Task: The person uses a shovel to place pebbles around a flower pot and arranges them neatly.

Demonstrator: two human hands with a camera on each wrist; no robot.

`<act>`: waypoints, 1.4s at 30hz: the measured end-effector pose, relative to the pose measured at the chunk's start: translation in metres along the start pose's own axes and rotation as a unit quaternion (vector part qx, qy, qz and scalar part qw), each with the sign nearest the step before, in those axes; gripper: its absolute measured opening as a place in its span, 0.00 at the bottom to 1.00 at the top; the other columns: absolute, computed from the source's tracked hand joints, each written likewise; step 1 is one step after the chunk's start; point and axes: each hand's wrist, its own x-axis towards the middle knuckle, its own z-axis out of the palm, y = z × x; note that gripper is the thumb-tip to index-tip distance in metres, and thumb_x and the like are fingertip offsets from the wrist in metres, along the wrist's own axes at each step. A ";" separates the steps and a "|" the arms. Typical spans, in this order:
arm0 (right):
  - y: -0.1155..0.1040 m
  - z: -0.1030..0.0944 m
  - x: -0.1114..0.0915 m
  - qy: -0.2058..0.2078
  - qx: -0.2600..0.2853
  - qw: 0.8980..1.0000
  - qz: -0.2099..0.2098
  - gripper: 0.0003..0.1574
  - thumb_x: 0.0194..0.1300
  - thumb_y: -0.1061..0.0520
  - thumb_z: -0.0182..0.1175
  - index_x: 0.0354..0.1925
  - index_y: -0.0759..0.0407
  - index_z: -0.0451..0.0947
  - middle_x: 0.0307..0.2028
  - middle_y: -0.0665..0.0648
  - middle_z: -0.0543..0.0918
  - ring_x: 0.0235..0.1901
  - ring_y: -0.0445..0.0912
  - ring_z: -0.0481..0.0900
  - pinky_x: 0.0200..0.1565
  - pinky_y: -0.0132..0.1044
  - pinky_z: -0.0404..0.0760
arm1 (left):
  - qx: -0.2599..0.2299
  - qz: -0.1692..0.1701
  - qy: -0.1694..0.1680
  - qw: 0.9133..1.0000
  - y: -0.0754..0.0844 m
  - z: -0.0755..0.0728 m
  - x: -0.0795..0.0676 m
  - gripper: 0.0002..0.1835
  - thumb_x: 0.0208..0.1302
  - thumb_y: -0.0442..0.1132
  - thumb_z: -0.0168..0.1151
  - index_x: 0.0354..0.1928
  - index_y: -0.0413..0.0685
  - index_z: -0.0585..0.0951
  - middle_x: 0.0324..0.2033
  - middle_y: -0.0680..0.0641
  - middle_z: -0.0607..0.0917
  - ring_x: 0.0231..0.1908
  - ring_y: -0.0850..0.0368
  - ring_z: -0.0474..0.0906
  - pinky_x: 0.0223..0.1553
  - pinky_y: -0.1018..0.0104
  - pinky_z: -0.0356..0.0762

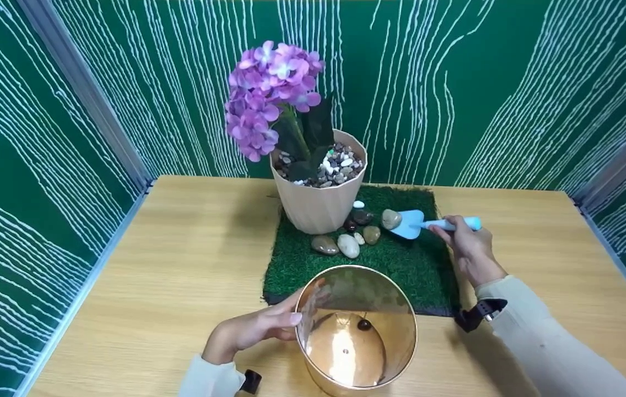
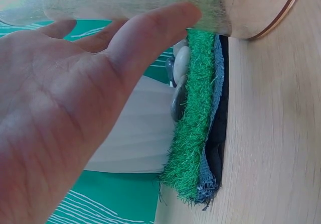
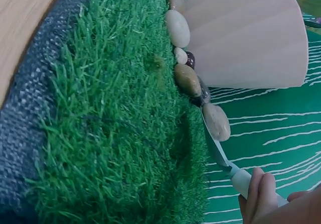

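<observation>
My right hand [image 1: 470, 246] grips the handle of a light blue toy trowel [image 1: 408, 225] over the artificial grass mat [image 1: 412, 270]. A greyish stone [image 1: 391, 219] lies on the trowel's blade, near its tip; the right wrist view shows the same stone [image 3: 217, 122] beside the other pebbles. My left hand [image 1: 263, 325] holds the side of a shiny copper-coloured, see-through container [image 1: 358, 380], thumb at its rim. Inside the container lies one small dark stone [image 1: 364, 325]. Several stones, among them a white one [image 1: 349, 246] and a brown one [image 1: 325, 245], lie on the mat by the flowerpot.
A beige flowerpot [image 1: 318, 207] with purple flowers [image 1: 274, 94] and small pebbles stands at the mat's back left. Around the wooden table [image 1: 181, 264] rise green panels [image 1: 401, 82] with white wavy lines.
</observation>
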 end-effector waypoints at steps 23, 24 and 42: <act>0.018 0.009 0.005 0.035 -0.146 0.954 -0.259 0.22 0.81 0.59 0.55 0.65 0.70 0.77 0.46 0.47 0.85 0.42 0.33 0.90 0.55 0.29 0.83 | -0.004 -0.010 0.006 1.000 0.001 0.000 -0.001 0.48 0.78 0.59 0.44 0.86 0.51 0.33 0.85 0.34 0.41 0.81 0.30 0.52 0.76 0.40 0.66; 0.017 0.008 0.003 0.032 -0.137 0.954 -0.263 0.21 0.80 0.60 0.55 0.64 0.69 0.78 0.46 0.47 0.86 0.42 0.34 0.91 0.54 0.29 0.83 | -0.004 -0.016 0.009 1.000 0.001 0.001 -0.001 0.47 0.78 0.59 0.44 0.86 0.52 0.34 0.85 0.35 0.42 0.81 0.31 0.53 0.75 0.39 0.66; -0.006 0.001 -0.076 -0.135 -0.039 0.972 -0.187 0.13 0.80 0.53 0.58 0.53 0.57 0.84 0.50 0.51 0.90 0.50 0.43 0.92 0.58 0.30 0.83 | -0.006 -0.049 0.016 0.999 0.005 0.000 -0.002 0.47 0.77 0.63 0.42 0.86 0.55 0.36 0.86 0.37 0.44 0.80 0.31 0.57 0.74 0.36 0.67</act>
